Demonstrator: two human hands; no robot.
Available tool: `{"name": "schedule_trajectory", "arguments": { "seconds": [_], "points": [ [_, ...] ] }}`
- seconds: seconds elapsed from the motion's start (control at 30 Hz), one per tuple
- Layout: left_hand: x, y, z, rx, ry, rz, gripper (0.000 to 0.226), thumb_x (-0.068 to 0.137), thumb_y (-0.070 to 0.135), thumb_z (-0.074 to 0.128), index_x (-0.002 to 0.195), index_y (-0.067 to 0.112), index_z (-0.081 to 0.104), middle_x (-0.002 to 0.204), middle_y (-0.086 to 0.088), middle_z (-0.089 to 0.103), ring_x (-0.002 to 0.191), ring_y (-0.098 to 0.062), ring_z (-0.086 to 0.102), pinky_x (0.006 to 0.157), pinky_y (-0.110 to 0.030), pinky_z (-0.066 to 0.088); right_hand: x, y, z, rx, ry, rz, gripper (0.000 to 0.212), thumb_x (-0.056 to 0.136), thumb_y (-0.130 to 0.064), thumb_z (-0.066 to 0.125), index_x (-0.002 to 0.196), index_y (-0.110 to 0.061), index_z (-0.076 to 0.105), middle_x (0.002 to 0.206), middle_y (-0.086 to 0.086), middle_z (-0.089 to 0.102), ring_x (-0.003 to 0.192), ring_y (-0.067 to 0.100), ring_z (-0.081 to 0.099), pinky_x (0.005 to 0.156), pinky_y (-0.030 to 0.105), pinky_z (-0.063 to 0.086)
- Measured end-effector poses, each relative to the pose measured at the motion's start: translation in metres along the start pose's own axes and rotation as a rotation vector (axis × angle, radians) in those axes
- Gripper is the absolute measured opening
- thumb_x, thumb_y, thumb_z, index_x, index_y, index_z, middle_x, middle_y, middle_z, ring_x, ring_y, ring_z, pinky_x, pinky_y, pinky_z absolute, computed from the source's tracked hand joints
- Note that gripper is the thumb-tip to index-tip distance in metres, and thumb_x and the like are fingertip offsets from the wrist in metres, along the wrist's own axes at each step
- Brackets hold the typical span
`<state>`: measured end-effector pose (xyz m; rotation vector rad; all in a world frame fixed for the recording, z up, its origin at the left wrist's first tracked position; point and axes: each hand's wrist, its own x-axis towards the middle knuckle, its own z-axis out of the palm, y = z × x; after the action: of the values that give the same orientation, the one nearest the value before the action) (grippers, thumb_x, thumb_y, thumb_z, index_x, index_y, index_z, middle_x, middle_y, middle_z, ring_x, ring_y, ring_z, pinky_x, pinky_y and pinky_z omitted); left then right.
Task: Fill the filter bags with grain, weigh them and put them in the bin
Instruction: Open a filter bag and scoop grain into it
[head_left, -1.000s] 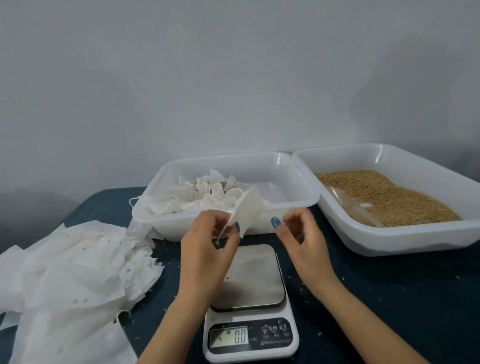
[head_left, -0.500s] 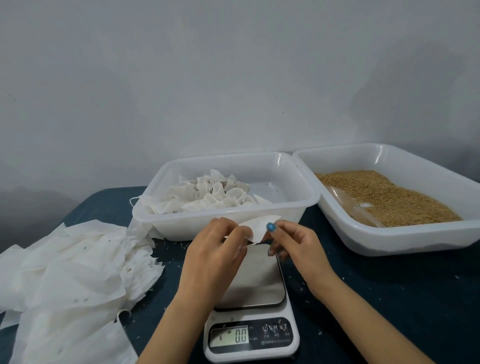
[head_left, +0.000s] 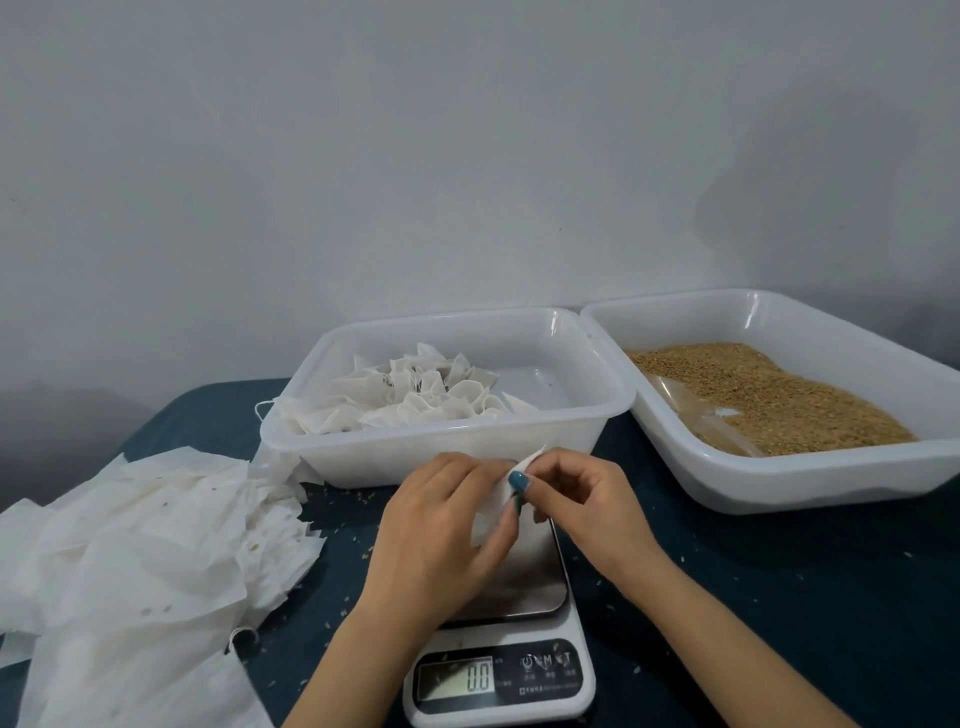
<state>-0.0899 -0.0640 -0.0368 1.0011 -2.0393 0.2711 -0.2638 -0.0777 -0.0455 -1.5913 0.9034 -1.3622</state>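
A small white filter bag is pinched between my left hand and my right hand, just above the steel plate of the digital scale. The scale's display reads 0.0. Behind my hands stands a white bin with several filled filter bags heaped in its left half. To the right, a second white bin is spread with brown grain and a clear scoop half sunk in it.
A pile of empty white filter bags lies on the dark blue tablecloth at the left. Loose grains are scattered around the scale. A grey wall rises close behind both bins.
My hands have dropped with the bag from in front of the bin's wall toward the scale plate and come closer together. The bag now hangs between my fingers, mostly hidden.
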Motion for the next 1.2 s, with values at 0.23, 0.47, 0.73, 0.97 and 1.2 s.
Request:
{"name": "schedule_trajectory", "arguments": {
  "seconds": [0.23, 0.47, 0.73, 0.97, 1.2],
  "points": [
    [0.0, 0.002, 0.001, -0.039, -0.003, -0.004, 0.024, 0.089, 0.022, 0.057, 0.102, 0.012, 0.075, 0.091, 0.004, 0.071, 0.087, -0.015, 0.063, 0.078, -0.029, 0.052, -0.003, 0.003, 0.0, -0.113, 0.03, -0.062, 0.005, 0.085, -0.022, 0.075, 0.083, -0.027, 0.073, 0.084, -0.002, 0.072, 0.075, 0.011, 0.065, 0.069, 0.022, 0.052],
    [0.0, 0.003, -0.001, -0.08, -0.009, -0.102, 0.024, 0.086, 0.021, 0.055, 0.096, 0.015, 0.076, 0.086, 0.007, 0.071, 0.08, -0.012, 0.064, 0.069, -0.032, 0.054, -0.005, 0.0, 0.004, -0.274, 0.067, -0.181, 0.005, 0.085, -0.019, 0.076, 0.086, -0.019, 0.071, 0.089, -0.007, 0.066, 0.078, 0.019, 0.064, 0.066, 0.036, 0.055],
    [0.0, -0.003, 0.001, -0.247, -0.016, -0.21, 0.054, 0.078, 0.01, 0.07, 0.126, 0.025, 0.051, 0.122, 0.012, 0.048, 0.109, -0.001, 0.054, 0.089, -0.012, 0.044, -0.008, -0.005, 0.004, -0.36, -0.054, -0.215, 0.002, 0.085, -0.022, 0.068, 0.085, -0.022, 0.066, 0.097, -0.012, 0.063, 0.084, 0.018, 0.065, 0.061, 0.03, 0.055],
    [0.001, -0.004, -0.003, -0.244, -0.001, -0.173, 0.063, 0.069, -0.002, 0.049, 0.126, 0.024, 0.056, 0.134, 0.005, 0.044, 0.132, -0.007, 0.043, 0.099, -0.01, 0.037, -0.01, -0.003, 0.007, -0.514, 0.056, -0.244, 0.007, 0.074, -0.034, 0.06, 0.072, -0.028, 0.058, 0.088, -0.014, 0.064, 0.071, 0.017, 0.061, 0.059, 0.038, 0.054],
    [0.0, 0.002, 0.002, -0.161, -0.146, 0.057, 0.057, 0.084, 0.042, 0.068, 0.133, 0.017, 0.052, 0.137, 0.008, 0.051, 0.134, -0.011, 0.044, 0.112, -0.032, 0.035, -0.008, -0.006, 0.001, -0.329, 0.037, -0.164, 0.008, 0.077, -0.025, 0.061, 0.071, -0.021, 0.058, 0.069, -0.007, 0.061, 0.064, 0.015, 0.058, 0.058, 0.036, 0.052]
  ]
}}
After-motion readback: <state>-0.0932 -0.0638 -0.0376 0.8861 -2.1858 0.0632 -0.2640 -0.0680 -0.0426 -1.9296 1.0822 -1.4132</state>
